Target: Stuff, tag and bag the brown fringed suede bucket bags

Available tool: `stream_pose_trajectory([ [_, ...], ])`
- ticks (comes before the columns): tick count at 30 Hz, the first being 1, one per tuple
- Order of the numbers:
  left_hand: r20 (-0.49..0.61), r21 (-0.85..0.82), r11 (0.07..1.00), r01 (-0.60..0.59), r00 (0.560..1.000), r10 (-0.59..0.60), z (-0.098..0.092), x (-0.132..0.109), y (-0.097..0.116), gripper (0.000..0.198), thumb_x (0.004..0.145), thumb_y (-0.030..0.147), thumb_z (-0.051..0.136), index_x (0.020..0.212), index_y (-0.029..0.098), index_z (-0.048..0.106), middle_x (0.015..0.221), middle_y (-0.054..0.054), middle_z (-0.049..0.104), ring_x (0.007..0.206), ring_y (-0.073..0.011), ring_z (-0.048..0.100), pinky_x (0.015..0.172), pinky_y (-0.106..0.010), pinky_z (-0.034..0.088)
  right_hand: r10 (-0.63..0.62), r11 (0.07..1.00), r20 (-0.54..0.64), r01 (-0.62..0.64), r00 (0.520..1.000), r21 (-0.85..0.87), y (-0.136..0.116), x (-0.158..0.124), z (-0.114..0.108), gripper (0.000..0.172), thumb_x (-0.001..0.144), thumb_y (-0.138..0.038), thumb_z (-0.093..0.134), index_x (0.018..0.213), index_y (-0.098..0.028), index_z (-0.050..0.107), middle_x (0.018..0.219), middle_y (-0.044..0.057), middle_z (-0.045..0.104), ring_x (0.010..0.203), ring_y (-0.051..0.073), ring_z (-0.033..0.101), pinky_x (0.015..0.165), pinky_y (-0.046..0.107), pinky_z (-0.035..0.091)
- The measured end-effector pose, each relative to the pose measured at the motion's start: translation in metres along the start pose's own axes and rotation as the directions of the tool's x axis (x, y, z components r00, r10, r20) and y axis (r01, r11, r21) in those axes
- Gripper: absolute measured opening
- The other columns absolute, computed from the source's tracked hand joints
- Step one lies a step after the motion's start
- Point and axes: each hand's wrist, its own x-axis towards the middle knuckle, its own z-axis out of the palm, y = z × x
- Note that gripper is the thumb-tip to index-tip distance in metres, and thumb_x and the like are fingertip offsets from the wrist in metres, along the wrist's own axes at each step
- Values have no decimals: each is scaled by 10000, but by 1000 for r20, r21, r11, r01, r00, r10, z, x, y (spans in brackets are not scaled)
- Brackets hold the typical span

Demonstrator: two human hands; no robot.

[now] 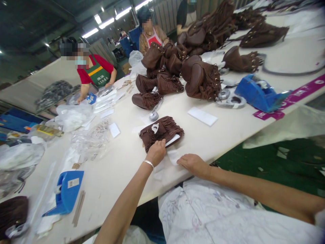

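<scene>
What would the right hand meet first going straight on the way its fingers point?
The white paper at the tips of the right hand comes first; beyond it, the left hand seems next, though depth is unclear.

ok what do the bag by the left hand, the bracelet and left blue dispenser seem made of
Bag: brown leather or imitation, unclear which; dullish finish, limp fringe. Bracelet: probably metal, from its silvery shine. Left blue dispenser: likely moulded plastic, given its smooth, even colour.
</scene>
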Motion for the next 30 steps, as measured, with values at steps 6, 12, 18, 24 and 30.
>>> stream_pose_trajectory([
  [6,-6,-18,1000,3,1000,-3,-11,1,-9,465,888,144,432,1345,57,439,1068,-157,637,997,-249,585,866,-365,483,-132,978,81,143,988,-151,-9,2,-12,130,925,-118,499,969,-146,619,855,76,654,816,207,583,726,333,418],
  [12,-23,-13,1000,6,1000,-6,-11,0,0,474,888,125,424,1355,45,429,1049,-169,625,977,-251,576,843,-375,485,-207,954,118,227,971,-195,-6,1,-2,54,897,-136,549,866,-155,589,833,75,620,806,210,541,675,318,379],
  [18,-28,-19,1000,1,1000,-1,6,-7,18,402,905,106,407,1297,56,484,1013,-166,619,945,-251,579,777,-365,485,-119,992,152,123,981,-18,3,3,-6,171,943,-258,528,841,-169,633,815,55,638,790,193,564,679,300,396],
  [24,-34,-41,999,7,999,-9,12,-8,16,398,901,109,416,1290,72,492,1012,-158,617,953,-250,574,800,-374,479,-70,962,171,21,983,274,12,0,-24,217,949,-151,449,954,-184,663,935,42,679,861,166,614,719,265,424],
  [30,-37,-53,999,-2,999,0,11,-9,15,407,893,126,446,1297,92,487,1009,-142,614,949,-249,563,790,-367,477,-1,1000,-25,1,1000,-6,4,4,-51,215,993,-229,442,933,-170,640,852,53,652,766,176,589,666,285,377],
])
